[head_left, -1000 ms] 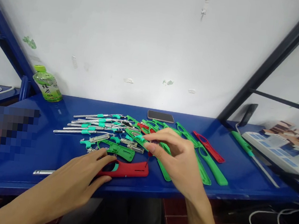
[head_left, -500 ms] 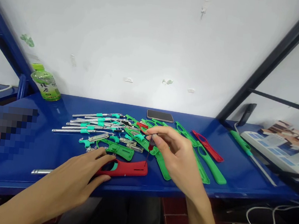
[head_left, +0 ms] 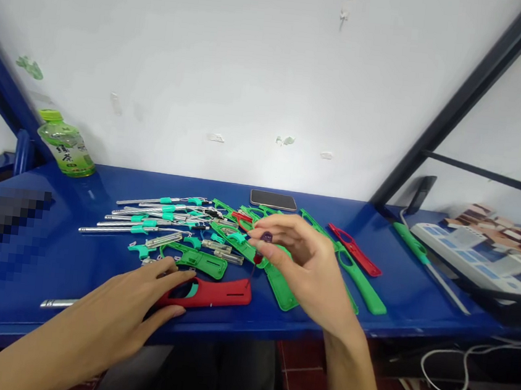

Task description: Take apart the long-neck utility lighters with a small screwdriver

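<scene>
My left hand (head_left: 142,300) is closed on the trigger end of a red long-nosed lighter (head_left: 222,293), which lies flat near the table's front edge. Its silver tube (head_left: 59,303) sticks out to the left past my forearm. Between thumb and fingers, my right hand (head_left: 302,261) holds a small screwdriver (head_left: 257,258) nearly upright. The tip touches the right end of the red handle. Behind lie several silver lighter tubes with teal triggers (head_left: 143,227) and clear fuel tanks. Green handle halves (head_left: 204,262) are spread around them.
A phone (head_left: 273,200) lies by the wall. A green-capped bottle (head_left: 66,145) stands back left. To the right are a red handle half (head_left: 356,250), a whole green lighter (head_left: 411,242) and a white power strip (head_left: 470,257). All rest on the blue table (head_left: 117,180).
The view has shifted slightly, so things sit a little further left. My right fingers have changed their hold on the screwdriver, and its top end now shows. The left hand keeps its grip.
</scene>
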### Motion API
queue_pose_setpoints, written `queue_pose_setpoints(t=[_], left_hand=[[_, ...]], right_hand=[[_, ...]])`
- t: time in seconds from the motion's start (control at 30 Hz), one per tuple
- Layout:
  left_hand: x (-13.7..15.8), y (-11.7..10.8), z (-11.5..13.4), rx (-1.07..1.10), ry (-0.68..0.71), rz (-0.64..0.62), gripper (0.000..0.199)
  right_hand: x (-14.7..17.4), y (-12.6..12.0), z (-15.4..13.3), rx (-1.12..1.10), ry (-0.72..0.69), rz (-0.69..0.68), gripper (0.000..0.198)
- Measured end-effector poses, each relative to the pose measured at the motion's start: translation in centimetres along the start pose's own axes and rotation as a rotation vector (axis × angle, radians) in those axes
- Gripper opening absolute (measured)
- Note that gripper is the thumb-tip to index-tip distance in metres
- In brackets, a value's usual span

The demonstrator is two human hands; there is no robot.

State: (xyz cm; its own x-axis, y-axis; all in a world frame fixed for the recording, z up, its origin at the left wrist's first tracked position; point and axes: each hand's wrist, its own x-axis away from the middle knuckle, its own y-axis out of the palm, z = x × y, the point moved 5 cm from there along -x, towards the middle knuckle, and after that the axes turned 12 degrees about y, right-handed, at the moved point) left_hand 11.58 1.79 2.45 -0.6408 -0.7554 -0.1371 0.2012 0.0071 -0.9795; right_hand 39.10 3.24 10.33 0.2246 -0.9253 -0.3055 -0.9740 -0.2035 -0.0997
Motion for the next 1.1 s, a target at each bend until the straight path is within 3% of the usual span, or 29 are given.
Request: queue_pose_setpoints(t=[0.1, 0.23, 0.4, 0.53, 0.6, 0.77, 0.9, 0.97, 1.1], left_hand=[[-0.1, 0.0, -0.2, -0.004, 0.002, 0.019, 0.052], [-0.2, -0.1, -0.1, -0.022, 0.014, 0.019, 0.054], [-0.1, -0.1, -0.2, -0.024, 0.010, 0.025, 0.053], [-0.1, 0.0, -0.2, -0.005, -0.014, 0.010, 0.054], [-0.1, 0.1, -0.2, 0.006, -0.026, -0.006, 0.053], [-0.3, 0.1, -0.3, 0.037, -0.042, -0.029, 0.052], [-0.3, 0.0, -0.4, 0.049, -0.035, -0.015, 0.052], [-0.3, 0.0, -0.4, 0.050, -0.036, -0.011, 0.053], [-0.4, 0.0, -0.4, 0.034, -0.027, 0.008, 0.054]], right_hand=[[0.2, 0.4, -0.3, 0.116, -0.044, -0.053, 0.017], [0.0, 0.6, -0.5, 0.233, -0.117, 0.069, 0.007], [-0.1, 1.4, -0.2, 0.208, -0.106, -0.038, 0.025], [0.1, 1.1, -0.4, 0.189, -0.118, 0.003, 0.009], [0.2, 0.9, -0.6, 0.177, -0.095, 0.015, 0.011], [0.3, 0.7, -0.6, 0.169, -0.050, -0.151, 0.027], [0.1, 0.0, -0.7, 0.240, -0.097, -0.042, 0.011], [0.1, 0.0, -0.6, 0.249, -0.102, -0.023, 0.016], [0.2, 0.7, -0.7, 0.250, -0.123, -0.115, 0.035]])
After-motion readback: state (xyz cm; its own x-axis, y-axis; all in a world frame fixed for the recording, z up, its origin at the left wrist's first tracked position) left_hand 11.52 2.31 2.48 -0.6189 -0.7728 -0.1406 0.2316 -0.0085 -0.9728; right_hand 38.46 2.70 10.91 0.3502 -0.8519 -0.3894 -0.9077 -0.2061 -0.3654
